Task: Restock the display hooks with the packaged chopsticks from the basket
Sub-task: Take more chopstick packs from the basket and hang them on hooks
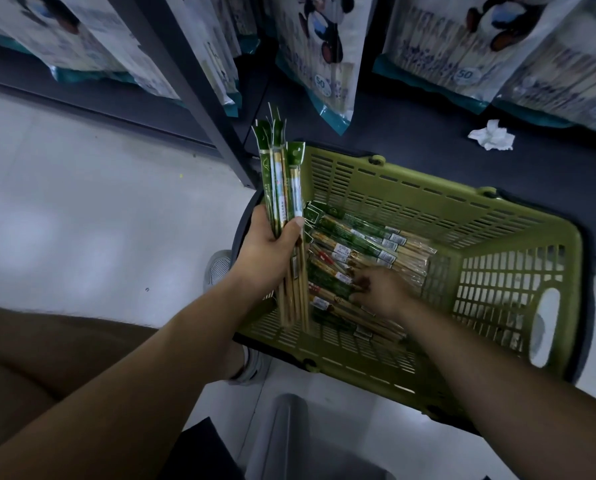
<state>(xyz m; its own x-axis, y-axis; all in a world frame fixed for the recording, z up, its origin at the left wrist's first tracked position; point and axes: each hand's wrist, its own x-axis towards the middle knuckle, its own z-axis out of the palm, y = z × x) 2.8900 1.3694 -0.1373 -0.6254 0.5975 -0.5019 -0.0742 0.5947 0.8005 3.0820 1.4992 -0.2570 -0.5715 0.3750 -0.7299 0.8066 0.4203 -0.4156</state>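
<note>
Thumb and curled fingers of the left hand (268,251) clamped round a bundle of long narrow chopstick packs with green card headers and clear sleeves (282,188). Held upright over the near-left corner of the basket, headers up, bamboo ends showing below the palm.

Fingertips of the right hand (381,289) down among the loose packaged chopsticks (358,242) lying in a heap on the basket floor, touching them. Too blurred to tell whether pinching a pack or only resting on it. Both forearms bare, reaching in from the near edge.

Around the hands, an olive-green slatted plastic shopping basket (504,233) on the pale tiled floor (64,209), far rim beside the dark base of the shelving (410,140). On that dark base, off to the right, a crumpled white tissue (492,135), apart from the basket.

Above, hanging in a row, large clear bags of disposable chopsticks with panda prints and teal bottoms (312,64), either side of a dark metal upright (192,88). By the basket's left side, a grey shoe (217,268); nearer still, a brown-clad leg (47,358).
</note>
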